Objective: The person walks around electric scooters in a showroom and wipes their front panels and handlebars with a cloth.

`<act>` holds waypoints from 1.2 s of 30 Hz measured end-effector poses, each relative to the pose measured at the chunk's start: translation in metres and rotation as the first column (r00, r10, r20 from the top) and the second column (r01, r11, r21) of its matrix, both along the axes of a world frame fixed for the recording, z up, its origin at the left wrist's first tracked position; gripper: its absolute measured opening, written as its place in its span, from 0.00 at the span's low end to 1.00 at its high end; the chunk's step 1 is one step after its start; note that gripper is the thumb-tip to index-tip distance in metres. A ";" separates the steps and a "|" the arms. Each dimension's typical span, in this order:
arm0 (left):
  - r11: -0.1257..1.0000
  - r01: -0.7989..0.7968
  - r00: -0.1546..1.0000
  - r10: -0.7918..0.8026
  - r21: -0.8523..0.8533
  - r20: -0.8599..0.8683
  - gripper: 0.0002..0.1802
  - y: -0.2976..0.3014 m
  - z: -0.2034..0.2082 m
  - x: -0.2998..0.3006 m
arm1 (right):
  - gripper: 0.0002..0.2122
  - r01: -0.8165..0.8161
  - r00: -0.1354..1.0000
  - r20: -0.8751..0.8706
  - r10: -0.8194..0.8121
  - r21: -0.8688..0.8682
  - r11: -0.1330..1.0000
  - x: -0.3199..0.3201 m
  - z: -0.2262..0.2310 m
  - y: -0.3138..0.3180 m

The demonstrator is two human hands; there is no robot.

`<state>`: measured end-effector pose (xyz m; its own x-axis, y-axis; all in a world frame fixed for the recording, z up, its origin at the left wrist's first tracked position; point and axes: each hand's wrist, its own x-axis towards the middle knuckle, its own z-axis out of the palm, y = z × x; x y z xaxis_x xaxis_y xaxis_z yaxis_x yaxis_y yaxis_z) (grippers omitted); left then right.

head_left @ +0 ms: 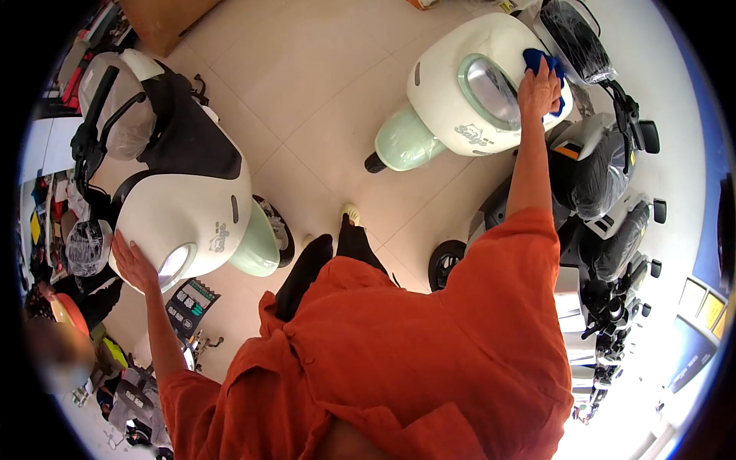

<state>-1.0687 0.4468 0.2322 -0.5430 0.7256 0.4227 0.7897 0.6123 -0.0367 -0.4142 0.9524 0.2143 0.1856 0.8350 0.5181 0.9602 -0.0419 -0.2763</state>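
My right hand [540, 93] presses a dark blue cloth [532, 58] onto the upper front panel of a cream scooter [445, 69] at the right. This scooter has a pale green front mudguard [406, 139] and an oval headlight [489, 90] close to my wrist. On the left, my left hand [136, 264] lies flat with fingers spread on the front panel of a second cream and green scooter [184, 211], beside its headlight [177, 263]. Nothing shows in that hand. Where the cloth passes under my right palm is hidden.
More scooters [602, 184] with plastic-wrapped parts line the right wall. A cardboard box [165, 21] stands at the far left. Another person [65, 337] is at the left edge, near a dark printed mat [192, 307] on the tiled floor [307, 92]. My feet are between the two cream scooters.
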 end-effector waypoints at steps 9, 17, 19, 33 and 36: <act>0.998 0.057 0.997 -0.057 -0.019 -0.043 0.26 0.003 0.005 -0.001 | 0.20 -0.236 0.821 0.434 0.370 -0.332 0.914 -0.050 0.013 0.065; 0.994 0.109 0.993 -0.109 -0.007 -0.052 0.26 0.003 0.011 0.002 | 0.19 -0.217 0.949 0.231 0.214 -0.013 0.976 0.007 0.014 -0.006; 0.995 0.098 0.994 -0.098 0.004 -0.054 0.27 0.006 0.013 0.003 | 0.21 -0.001 0.998 -0.071 -0.002 -0.048 0.999 0.055 0.001 -0.025; 0.996 0.073 0.994 -0.077 -0.049 -0.073 0.28 0.013 0.015 0.002 | 0.22 -0.118 0.977 0.153 0.146 -0.178 0.977 -0.006 0.029 0.024; 0.997 0.051 0.997 -0.054 -0.058 -0.048 0.29 0.018 0.015 0.002 | 0.23 -0.083 0.971 0.204 0.125 -0.202 0.976 -0.004 0.034 0.031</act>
<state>-1.0663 0.4645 0.2477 -0.4828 0.7761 0.4058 0.8172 0.5658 -0.1098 -0.4186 0.9830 0.2479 -0.0055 0.9310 0.3651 0.9978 0.0294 -0.0599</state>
